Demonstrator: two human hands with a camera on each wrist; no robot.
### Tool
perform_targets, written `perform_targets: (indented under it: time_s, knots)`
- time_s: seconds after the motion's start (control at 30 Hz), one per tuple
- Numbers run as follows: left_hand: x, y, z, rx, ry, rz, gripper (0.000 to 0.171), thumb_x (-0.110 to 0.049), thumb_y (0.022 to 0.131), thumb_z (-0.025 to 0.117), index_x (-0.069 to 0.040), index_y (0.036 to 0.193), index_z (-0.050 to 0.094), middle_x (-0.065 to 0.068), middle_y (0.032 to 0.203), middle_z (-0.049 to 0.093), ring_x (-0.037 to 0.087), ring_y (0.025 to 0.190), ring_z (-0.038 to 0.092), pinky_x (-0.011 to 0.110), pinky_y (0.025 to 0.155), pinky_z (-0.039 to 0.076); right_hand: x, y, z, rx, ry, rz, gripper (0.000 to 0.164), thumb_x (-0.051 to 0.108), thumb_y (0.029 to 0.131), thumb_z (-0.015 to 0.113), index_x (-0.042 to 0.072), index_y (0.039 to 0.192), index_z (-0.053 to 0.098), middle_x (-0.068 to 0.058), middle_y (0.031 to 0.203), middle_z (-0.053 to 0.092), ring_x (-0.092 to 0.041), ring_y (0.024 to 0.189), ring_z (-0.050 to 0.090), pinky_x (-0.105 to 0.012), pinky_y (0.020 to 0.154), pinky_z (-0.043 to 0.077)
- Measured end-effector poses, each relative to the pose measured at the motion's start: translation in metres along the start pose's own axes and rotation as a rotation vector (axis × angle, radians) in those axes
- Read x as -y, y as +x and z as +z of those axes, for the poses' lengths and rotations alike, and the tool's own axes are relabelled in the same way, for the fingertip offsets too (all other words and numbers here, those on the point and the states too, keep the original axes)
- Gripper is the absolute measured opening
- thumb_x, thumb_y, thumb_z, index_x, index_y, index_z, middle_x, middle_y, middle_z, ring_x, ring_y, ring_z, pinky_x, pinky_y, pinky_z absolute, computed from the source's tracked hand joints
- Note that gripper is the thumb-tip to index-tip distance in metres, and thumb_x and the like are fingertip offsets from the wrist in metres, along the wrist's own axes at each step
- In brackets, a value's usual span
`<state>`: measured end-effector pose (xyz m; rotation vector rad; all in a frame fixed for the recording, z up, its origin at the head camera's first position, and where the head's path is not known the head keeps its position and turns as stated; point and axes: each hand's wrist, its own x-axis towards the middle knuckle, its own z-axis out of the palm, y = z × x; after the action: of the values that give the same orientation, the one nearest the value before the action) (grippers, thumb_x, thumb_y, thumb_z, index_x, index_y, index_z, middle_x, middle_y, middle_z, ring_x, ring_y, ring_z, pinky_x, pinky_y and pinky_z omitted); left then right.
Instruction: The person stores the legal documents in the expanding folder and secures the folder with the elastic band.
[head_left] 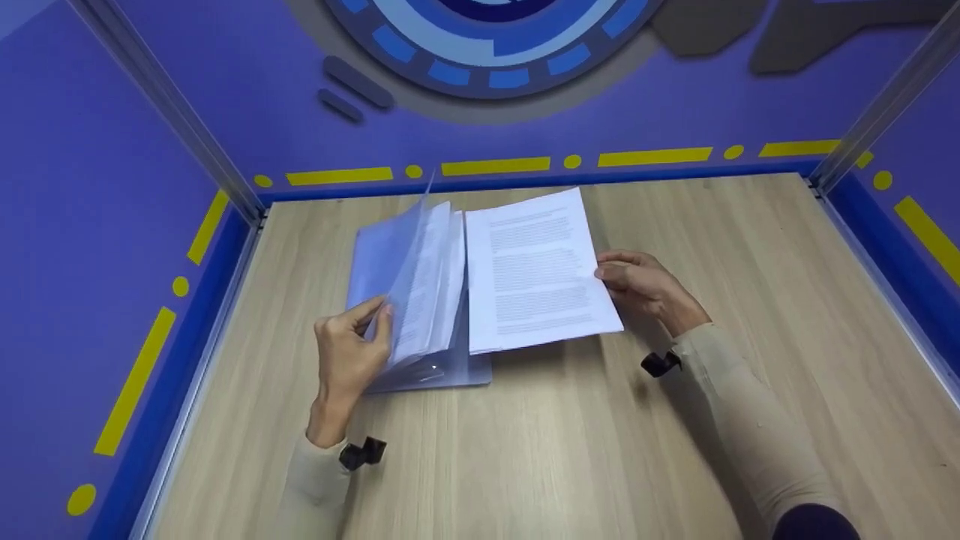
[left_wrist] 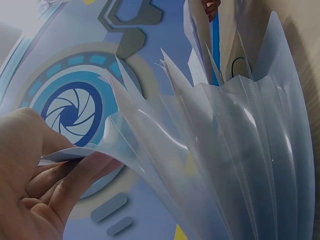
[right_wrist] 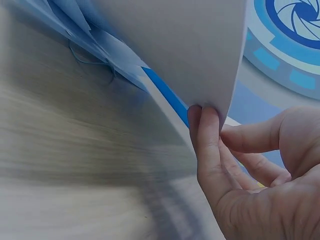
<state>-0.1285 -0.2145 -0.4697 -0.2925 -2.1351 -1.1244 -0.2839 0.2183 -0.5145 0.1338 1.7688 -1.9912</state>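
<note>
A translucent accordion file folder (head_left: 375,259) stands part-fanned on the table, with printed sheets in several of its pockets. My left hand (head_left: 352,349) pinches the folder's front edge between thumb and fingers; in the left wrist view the pleated pockets (left_wrist: 240,160) spread out to the right of that hand. A stack of printed paper (head_left: 536,274) lies tilted beside the folder's opening. My right hand (head_left: 645,289) pinches its right edge, thumb on the printed side and fingers behind, as the right wrist view shows. Whether the stack's left edge is inside a pocket, I cannot tell.
The wooden table (head_left: 525,450) runs up to a blue-purple back wall (head_left: 247,97) with yellow marks. Side panels with metal posts stand left and right. A thin dark elastic cord (right_wrist: 90,62) hangs from the folder.
</note>
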Motion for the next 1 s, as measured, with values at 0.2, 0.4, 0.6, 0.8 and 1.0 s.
perform_targets:
  time_s: [0.2, 0.4, 0.6, 0.8, 1.0]
  knots:
    - [0.001, 0.000, 0.000, -0.008, 0.000, 0.002, 0.016, 0.012, 0.087, 0.075, 0.012, 0.102, 0.080, 0.023, 0.093, 0.080, 0.026, 0.080, 0.078, 0.006, 0.073, 0.052, 0.002, -0.001, -0.001, 0.007, 0.018, 0.000, 0.037, 0.000, 0.101, 0.070, -0.004, 0.135, 0.058, -0.003, 0.097, 0.080, -0.014, 0.084, 0.078, -0.026, 0.072, 0.062]
    - [0.001, 0.000, -0.001, -0.009, 0.011, 0.015, 0.017, 0.013, 0.086, 0.076, 0.012, 0.103, 0.080, 0.023, 0.093, 0.080, 0.016, 0.068, 0.069, 0.012, 0.063, 0.052, 0.001, 0.000, 0.000, 0.004, 0.021, -0.001, 0.030, 0.000, 0.101, 0.070, -0.002, 0.129, 0.061, -0.004, 0.096, 0.080, -0.015, 0.083, 0.078, -0.027, 0.072, 0.062]
    - [0.002, -0.002, 0.000, -0.005, 0.004, 0.011, 0.017, 0.013, 0.086, 0.075, 0.013, 0.103, 0.080, 0.024, 0.093, 0.080, 0.018, 0.071, 0.072, 0.009, 0.066, 0.052, 0.000, 0.002, 0.007, 0.008, 0.009, 0.002, 0.031, -0.001, 0.102, 0.068, -0.003, 0.132, 0.060, -0.005, 0.098, 0.080, -0.015, 0.085, 0.078, -0.028, 0.073, 0.063]
    - [0.001, -0.002, 0.001, -0.004, 0.008, 0.007, 0.016, 0.013, 0.086, 0.076, 0.012, 0.101, 0.080, 0.023, 0.093, 0.080, 0.018, 0.073, 0.073, 0.018, 0.061, 0.057, -0.002, 0.005, 0.015, 0.008, 0.026, 0.012, 0.033, -0.001, 0.101, 0.069, -0.002, 0.132, 0.059, -0.006, 0.101, 0.080, -0.016, 0.088, 0.078, -0.029, 0.074, 0.063]
    - [0.000, -0.001, 0.001, -0.002, 0.013, -0.003, 0.016, 0.012, 0.086, 0.076, 0.013, 0.102, 0.080, 0.024, 0.094, 0.079, 0.021, 0.076, 0.076, 0.016, 0.064, 0.057, -0.005, 0.007, 0.024, 0.010, 0.007, -0.005, 0.034, 0.000, 0.100, 0.071, -0.003, 0.132, 0.060, -0.007, 0.101, 0.080, -0.016, 0.089, 0.078, -0.029, 0.075, 0.063]
